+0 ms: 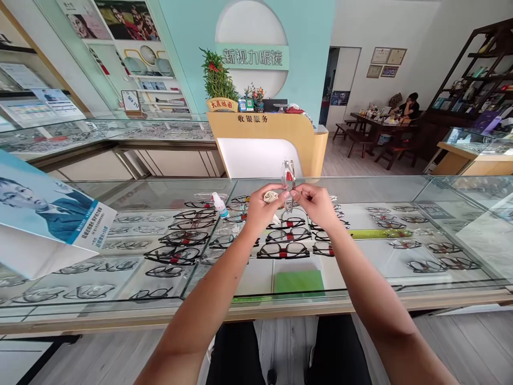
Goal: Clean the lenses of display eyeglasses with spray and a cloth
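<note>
Glass counter [401, 184] lies beneath our raised hands in the head view. Our left hand [261, 211] is clenched around a crumpled beige cloth [271, 197]. Our right hand [316, 205] pinches clear-rimmed spectacles [287, 179], upright between both hands. A small dropper bottle [220, 205] stands nearby, left.

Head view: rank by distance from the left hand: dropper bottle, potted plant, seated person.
1. Dropper bottle: on the glass counter, just left of the left hand.
2. Potted plant: on the desk behind.
3. Seated person: far right table.

Head camera looks forward-down, near the display counter [360, 297].
</note>
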`<state>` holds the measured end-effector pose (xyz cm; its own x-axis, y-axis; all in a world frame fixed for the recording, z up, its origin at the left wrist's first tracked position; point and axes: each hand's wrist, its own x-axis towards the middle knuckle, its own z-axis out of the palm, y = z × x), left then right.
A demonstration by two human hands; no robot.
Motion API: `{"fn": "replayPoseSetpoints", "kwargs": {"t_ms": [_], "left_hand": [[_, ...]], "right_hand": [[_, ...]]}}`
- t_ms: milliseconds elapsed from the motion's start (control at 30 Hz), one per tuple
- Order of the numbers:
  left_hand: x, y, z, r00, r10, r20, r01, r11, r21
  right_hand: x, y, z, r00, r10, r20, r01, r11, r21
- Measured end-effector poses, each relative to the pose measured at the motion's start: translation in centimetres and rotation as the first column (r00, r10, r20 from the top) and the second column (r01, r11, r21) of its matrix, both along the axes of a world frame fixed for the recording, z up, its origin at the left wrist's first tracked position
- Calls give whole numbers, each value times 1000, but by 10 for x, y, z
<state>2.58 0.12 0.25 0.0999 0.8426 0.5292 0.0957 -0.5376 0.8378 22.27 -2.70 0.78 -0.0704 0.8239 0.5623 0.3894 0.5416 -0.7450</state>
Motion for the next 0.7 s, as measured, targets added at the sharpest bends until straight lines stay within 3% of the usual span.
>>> {"fn": "replayPoseSetpoints", "kwargs": {"t_ms": [333, 700], "left_hand": [[1, 9, -7, 989, -78, 127, 93, 989, -115], [-4, 13, -8, 950, -202, 237, 259, 936, -239]], "right_hand": [[-3, -6, 5, 990, 144, -6, -144, 989, -43], [-2, -9, 9, 947, 302, -111, -314, 944, -106]]}}
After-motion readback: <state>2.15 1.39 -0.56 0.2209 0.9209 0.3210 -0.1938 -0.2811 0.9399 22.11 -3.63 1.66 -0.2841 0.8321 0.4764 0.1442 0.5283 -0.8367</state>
